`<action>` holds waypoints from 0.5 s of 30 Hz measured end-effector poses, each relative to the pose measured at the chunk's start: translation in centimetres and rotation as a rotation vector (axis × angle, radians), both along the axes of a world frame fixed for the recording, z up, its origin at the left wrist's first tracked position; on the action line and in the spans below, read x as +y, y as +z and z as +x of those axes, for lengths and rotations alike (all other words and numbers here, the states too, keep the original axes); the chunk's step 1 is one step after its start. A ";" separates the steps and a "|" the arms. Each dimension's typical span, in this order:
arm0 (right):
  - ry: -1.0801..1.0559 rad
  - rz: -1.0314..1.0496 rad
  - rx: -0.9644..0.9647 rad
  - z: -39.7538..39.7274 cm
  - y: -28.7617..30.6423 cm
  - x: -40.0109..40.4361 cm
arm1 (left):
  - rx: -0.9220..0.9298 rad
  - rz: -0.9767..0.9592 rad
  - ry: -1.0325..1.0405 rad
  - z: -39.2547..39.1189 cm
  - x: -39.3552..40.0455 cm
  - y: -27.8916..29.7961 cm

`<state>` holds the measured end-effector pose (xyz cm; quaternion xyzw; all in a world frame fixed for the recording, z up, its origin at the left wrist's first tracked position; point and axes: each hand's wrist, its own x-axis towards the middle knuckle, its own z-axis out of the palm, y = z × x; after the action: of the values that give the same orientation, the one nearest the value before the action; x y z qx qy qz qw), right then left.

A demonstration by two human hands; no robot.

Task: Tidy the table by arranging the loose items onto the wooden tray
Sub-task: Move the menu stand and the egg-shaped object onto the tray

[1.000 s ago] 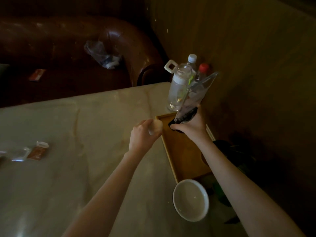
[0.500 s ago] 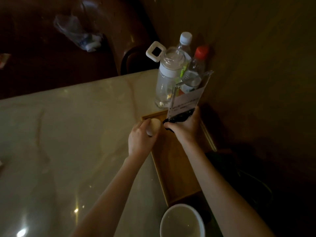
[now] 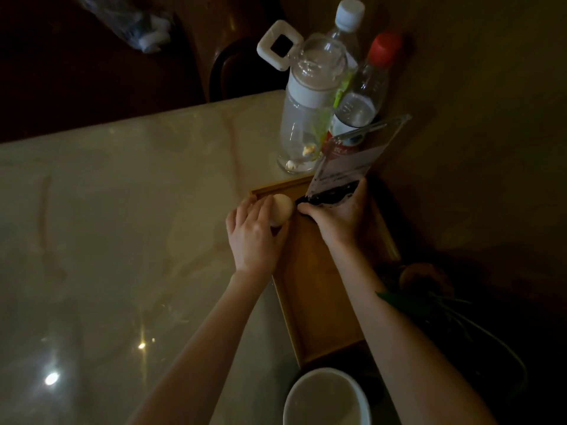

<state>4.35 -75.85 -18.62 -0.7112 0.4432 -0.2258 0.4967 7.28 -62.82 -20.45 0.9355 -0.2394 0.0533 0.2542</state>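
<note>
Placing step: left hand [image 3: 254, 234] grips a small pale rounded object [image 3: 280, 211] just inside the far-left corner of the wooden tray [image 3: 319, 302]; can't tell if it's touching the floor yet. Right hand [image 3: 340, 216] is clamped on the dark base of a clear acrylic sign holder [image 3: 346, 167], upright and tilted over the tray's far end. Next, I'd judge: seat both flat, release, then fetch the white bowl [image 3: 325, 400] sitting off the near end and the three bottles [image 3: 310, 118] behind the far rim.

Dim, murky picture; glare spots on table [image 3: 92, 240].
</note>
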 end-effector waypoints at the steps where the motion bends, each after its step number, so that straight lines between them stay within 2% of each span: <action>1: 0.005 0.000 0.000 0.0 0.0 0.0 | 0.001 0.004 -0.001 -0.1 0.0 -0.1; 7: 0.083 0.024 0.012 -1.0 0.0 -0.2 | 0.049 -0.026 0.008 -0.4 -0.1 -0.2; 13: 0.130 0.068 0.011 -2.2 0.6 0.5 | 0.117 0.040 0.030 -1.3 1.1 0.5; 15: 0.131 0.023 0.025 -3.0 0.5 1.0 | 0.183 0.071 0.056 -1.8 2.6 0.1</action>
<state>1.36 -74.82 -18.16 -0.7355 0.4045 -0.1790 0.5132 5.48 -60.25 -20.35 0.9512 -0.1908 -0.0339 0.2402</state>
